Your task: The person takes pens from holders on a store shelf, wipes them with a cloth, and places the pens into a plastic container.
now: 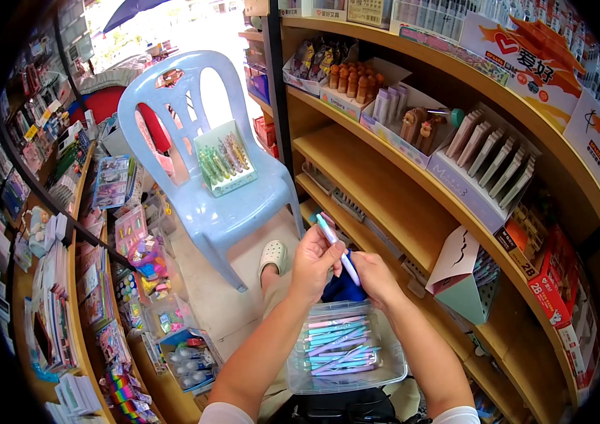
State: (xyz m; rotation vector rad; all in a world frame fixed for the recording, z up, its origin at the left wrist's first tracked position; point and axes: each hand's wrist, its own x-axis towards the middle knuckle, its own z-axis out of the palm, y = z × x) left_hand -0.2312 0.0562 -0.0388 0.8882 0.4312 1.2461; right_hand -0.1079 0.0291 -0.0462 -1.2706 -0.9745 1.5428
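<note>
My left hand (313, 260) is closed on a lilac and white pen (348, 267) with a teal end, held at a slant. Close beside it, my right hand (376, 278) is closed on a dark blue cloth (343, 289), which bunches around the pen's lower end. Below both hands, on my lap, sits a clear plastic box (349, 386). Several slim pens (342, 346) in teal, lilac and pink lie inside it. The right fingertips are partly hidden by the cloth.
A blue plastic chair (250, 205) stands ahead, bearing a display box of pens (226, 159). Wooden shelves (356, 184) with stationery boxes rise on the right. Toy bins (170, 314) and book shelves (73, 311) line the left. My foot wears a white clog (272, 256).
</note>
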